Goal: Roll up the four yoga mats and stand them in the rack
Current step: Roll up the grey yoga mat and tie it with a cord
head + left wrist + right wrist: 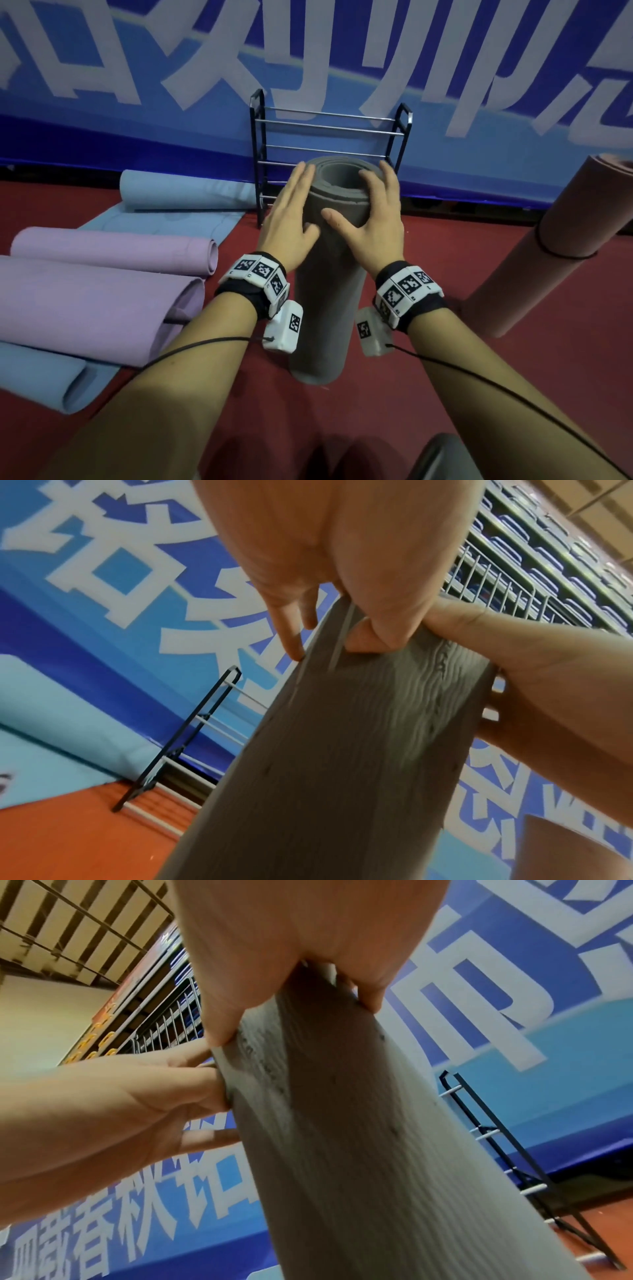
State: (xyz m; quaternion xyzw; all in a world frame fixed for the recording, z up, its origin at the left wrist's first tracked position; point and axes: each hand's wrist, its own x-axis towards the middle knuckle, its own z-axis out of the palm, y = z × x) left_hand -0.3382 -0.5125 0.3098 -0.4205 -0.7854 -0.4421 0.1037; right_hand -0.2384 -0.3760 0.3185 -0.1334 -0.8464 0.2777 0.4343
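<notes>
A grey rolled mat point(325, 291) stands on end on the red floor, right in front of the black rack point(329, 137). My left hand point(291, 212) presses flat against the roll's upper left side, fingers straight and thumb on the front. My right hand point(370, 212) grips the top right, fingers hooked over the rim and thumb across the front. The wrist views show the same grey mat point(342, 750) point(342, 1150) from below, with the rack point(192, 737) point(496, 1137) behind it. No mat shows in the rack.
Two purple rolls point(113, 250) point(85, 308) lie on the floor at left. A blue mat point(185, 192) lies partly rolled near the rack, and another blue roll point(41, 377) is at the lower left. A pink roll point(548, 246) with a black band leans at right. A blue banner wall point(137, 137) stands behind the rack.
</notes>
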